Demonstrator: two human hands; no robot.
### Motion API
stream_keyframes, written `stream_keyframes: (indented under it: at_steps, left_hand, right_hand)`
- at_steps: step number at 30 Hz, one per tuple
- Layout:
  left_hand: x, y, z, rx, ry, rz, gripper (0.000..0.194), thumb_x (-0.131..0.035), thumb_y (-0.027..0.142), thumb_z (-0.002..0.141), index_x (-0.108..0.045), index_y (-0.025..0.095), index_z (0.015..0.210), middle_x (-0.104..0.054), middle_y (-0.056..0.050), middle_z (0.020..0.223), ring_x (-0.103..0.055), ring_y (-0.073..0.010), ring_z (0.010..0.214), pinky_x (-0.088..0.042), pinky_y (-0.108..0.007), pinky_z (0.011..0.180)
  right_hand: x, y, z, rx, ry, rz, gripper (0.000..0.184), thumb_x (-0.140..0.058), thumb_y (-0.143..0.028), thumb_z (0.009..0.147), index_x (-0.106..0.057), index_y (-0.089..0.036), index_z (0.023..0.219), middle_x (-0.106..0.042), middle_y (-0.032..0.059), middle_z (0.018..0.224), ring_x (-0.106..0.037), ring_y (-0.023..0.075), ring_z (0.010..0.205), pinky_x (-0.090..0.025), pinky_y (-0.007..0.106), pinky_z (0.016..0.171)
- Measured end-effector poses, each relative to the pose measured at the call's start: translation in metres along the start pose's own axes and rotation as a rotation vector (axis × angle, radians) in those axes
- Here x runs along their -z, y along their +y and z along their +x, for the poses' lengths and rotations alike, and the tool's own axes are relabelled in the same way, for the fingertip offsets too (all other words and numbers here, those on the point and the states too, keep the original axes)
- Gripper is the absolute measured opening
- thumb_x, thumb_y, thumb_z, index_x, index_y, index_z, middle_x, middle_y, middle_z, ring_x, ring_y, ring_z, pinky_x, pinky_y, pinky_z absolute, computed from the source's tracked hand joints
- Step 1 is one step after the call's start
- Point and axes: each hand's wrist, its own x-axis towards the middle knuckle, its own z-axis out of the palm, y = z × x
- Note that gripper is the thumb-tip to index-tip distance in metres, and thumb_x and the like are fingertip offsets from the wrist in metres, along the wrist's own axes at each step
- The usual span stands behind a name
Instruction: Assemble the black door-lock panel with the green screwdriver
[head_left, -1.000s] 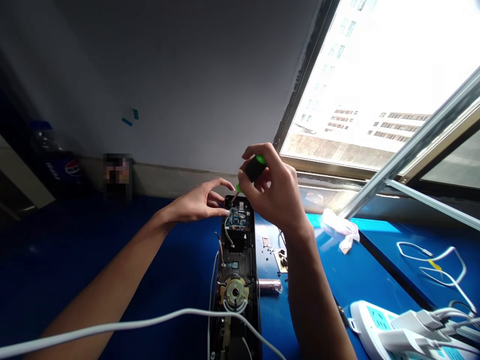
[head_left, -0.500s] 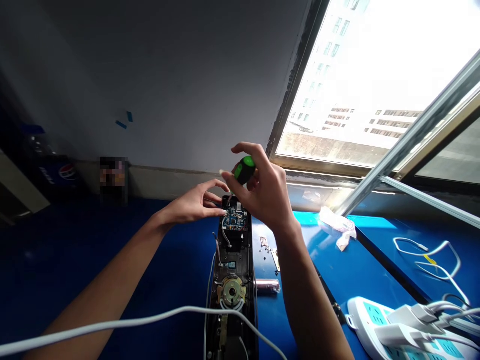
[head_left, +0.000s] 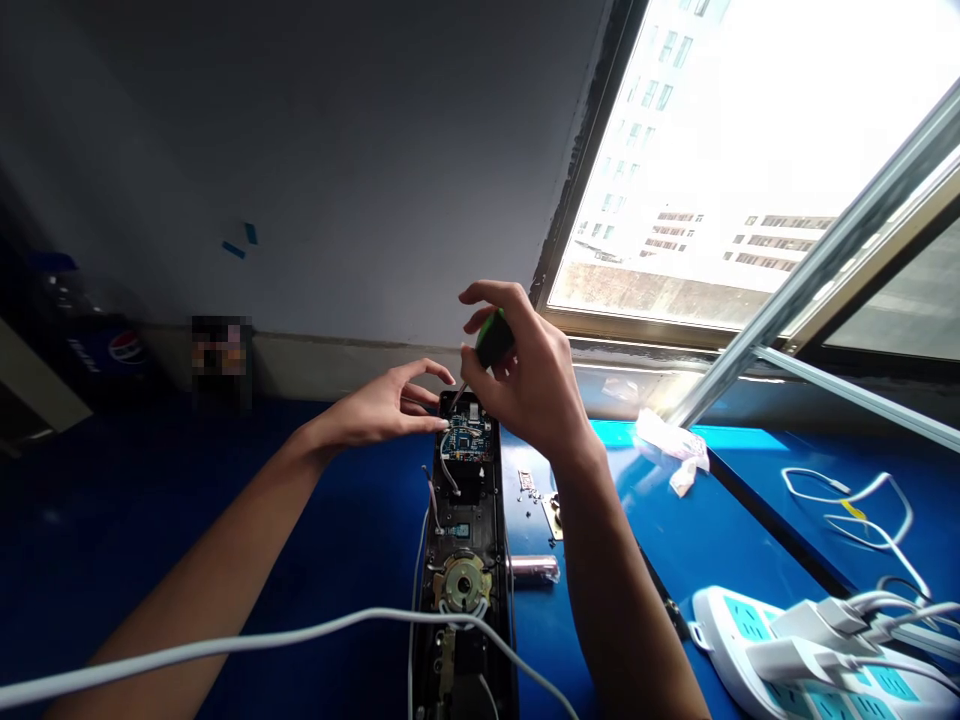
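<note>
My right hand [head_left: 525, 370] is closed around the green and black handle of a screwdriver [head_left: 495, 338]. Its shaft slants down to the upper left corner of a circuit board [head_left: 466, 440]. That blue board sits at the far end of a long, opened black housing [head_left: 469, 515]. At the housing's far left edge, my left hand [head_left: 386, 405] grips it, with the thumb by the board's edge and the fingers curved above. Thin wires run from the board, and a round metal part [head_left: 465, 583] lies nearer me in the housing. The screwdriver tip is too small to make out.
Small screws [head_left: 529, 500], a metal plate [head_left: 553, 518] and a pinkish cylinder [head_left: 535, 570] lie right of the housing. A white cable [head_left: 315, 630] crosses in front. At right are a power strip [head_left: 727, 640] and crumpled plastic [head_left: 670, 440]; a bottle [head_left: 105, 345] stands far left.
The screwdriver handle has turned in my right hand, showing less bright green, and the fingers have shifted on it. My left hand stays at the housing. The whole view has shifted slightly.
</note>
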Motion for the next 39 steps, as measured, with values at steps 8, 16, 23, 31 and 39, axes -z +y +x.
stream_keyframes:
  at_steps: [8, 16, 23, 31, 39]
  left_hand:
    - [0.0018, -0.0012, -0.0016, 0.029, -0.003, 0.021, 0.077, -0.087, 0.044, 0.077, -0.049, 0.029, 0.141, -0.073, -0.008, 0.122, -0.071, -0.0316, 0.118, -0.056, -0.051, 0.105]
    - [0.0026, -0.0003, -0.0020, 0.019, -0.038, 0.011, 0.074, -0.087, 0.041, 0.078, -0.049, 0.029, 0.141, -0.072, -0.009, 0.124, -0.072, -0.0313, 0.117, -0.057, -0.051, 0.105]
    - [0.0033, -0.0017, -0.0018, 0.026, -0.063, -0.015, 0.074, -0.087, 0.039, 0.078, -0.049, 0.029, 0.141, -0.073, -0.010, 0.126, -0.073, -0.0314, 0.116, -0.057, -0.051, 0.104]
    - [0.0022, 0.0015, -0.0027, 0.028, -0.054, 0.009, 0.073, -0.087, 0.040, 0.078, -0.051, 0.028, 0.141, -0.073, -0.010, 0.125, -0.072, -0.0321, 0.117, -0.056, -0.051, 0.105]
    - [0.0019, 0.0035, -0.0033, 0.033, -0.039, 0.052, 0.073, -0.086, 0.042, 0.078, -0.052, 0.028, 0.140, -0.072, -0.011, 0.127, -0.072, -0.0329, 0.118, -0.056, -0.051, 0.104]
  right_hand:
    - [0.0022, -0.0026, -0.0006, -0.041, -0.003, -0.011, 0.037, -0.060, -0.014, 0.092, -0.054, -0.025, 0.127, -0.068, 0.0038, 0.109, -0.064, 0.0163, 0.086, -0.057, 0.034, 0.080]
    - [0.0029, -0.0031, -0.0010, -0.036, -0.008, -0.033, 0.030, -0.064, -0.018, 0.092, -0.054, -0.024, 0.120, -0.068, 0.0043, 0.110, -0.063, 0.0157, 0.084, -0.056, 0.034, 0.078]
    - [0.0023, -0.0013, -0.0019, -0.009, -0.015, -0.008, 0.043, -0.060, -0.008, 0.085, -0.051, -0.024, 0.124, -0.066, 0.0048, 0.114, -0.061, 0.0149, 0.084, -0.055, 0.032, 0.078]
    - [0.0024, -0.0025, -0.0027, -0.027, -0.033, -0.002, 0.045, -0.058, -0.007, 0.086, -0.050, -0.025, 0.126, -0.066, 0.0056, 0.119, -0.063, 0.0159, 0.089, -0.055, 0.033, 0.077]
    - [-0.0010, 0.0015, -0.0027, -0.019, -0.001, 0.027, 0.039, -0.060, -0.010, 0.089, -0.048, -0.025, 0.124, -0.066, 0.0050, 0.117, -0.062, 0.0159, 0.090, -0.056, 0.033, 0.078]
